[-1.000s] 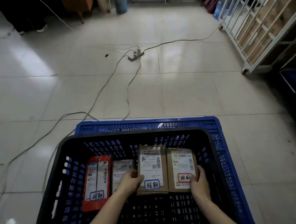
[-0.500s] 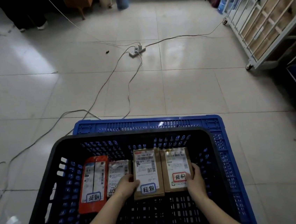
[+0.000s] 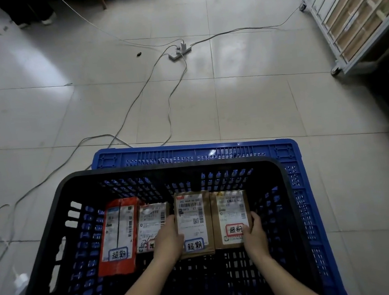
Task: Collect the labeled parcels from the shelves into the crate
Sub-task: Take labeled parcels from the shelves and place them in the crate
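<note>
A black slatted crate [image 3: 58, 205] stands on a blue crate [image 3: 285, 152]. Several labeled parcels lie side by side on its floor: a red parcel [image 3: 119, 234], a small pale one [image 3: 152, 220], a brown parcel with a blue-framed label [image 3: 193, 222] and a brown parcel with a red-framed label [image 3: 230, 213]. My left hand [image 3: 167, 244] grips the left edge of the blue-labeled brown parcel and covers part of the pale one. My right hand [image 3: 254, 236] holds the right lower corner of the red-labeled brown parcel.
Cables run over the tiled floor to a white power strip [image 3: 178, 51]. A white rolling shelf rack [image 3: 352, 15] stands at the right, with dark shelving below it. A white plug [image 3: 20, 282] lies left of the crate. A person's feet [image 3: 33, 21] show at top left.
The view has tilted down and the crate sits lower in frame. Both hands have pushed the two brown parcels a little further into the row; their grips are unchanged.
</note>
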A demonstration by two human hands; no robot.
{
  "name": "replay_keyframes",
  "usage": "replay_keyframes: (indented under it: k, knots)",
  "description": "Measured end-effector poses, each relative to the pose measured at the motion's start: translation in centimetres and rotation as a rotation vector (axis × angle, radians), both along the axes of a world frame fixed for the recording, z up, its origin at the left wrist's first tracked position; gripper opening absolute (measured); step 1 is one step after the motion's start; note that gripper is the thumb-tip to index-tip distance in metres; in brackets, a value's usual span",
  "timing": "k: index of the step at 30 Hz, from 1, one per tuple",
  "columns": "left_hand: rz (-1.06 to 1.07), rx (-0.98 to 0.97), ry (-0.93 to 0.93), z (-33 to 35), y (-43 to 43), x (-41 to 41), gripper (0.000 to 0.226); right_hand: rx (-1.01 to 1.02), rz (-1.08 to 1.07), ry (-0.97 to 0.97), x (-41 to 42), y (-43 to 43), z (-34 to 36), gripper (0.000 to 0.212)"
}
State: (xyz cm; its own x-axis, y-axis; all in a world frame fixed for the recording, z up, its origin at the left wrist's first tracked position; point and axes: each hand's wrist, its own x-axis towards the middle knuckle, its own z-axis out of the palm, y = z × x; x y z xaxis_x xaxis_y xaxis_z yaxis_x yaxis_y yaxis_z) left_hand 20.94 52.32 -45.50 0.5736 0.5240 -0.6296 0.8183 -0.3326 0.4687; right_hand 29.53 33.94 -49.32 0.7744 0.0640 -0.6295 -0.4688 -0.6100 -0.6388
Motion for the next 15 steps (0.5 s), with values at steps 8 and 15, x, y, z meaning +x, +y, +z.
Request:
replay_keyframes:
  k: [8,15]
  knots:
    - [-0.145,0.027,0.033,1.0,0.3,0.0,0.057,-0.086,0.085,-0.085,-0.3,0.1,1.9,0.051]
    - [-0.561,0.196,0.126,3.3,-0.4,-0.2,0.067,-0.295,0.572,-0.275,-1.8,-0.4,3.2,0.044]
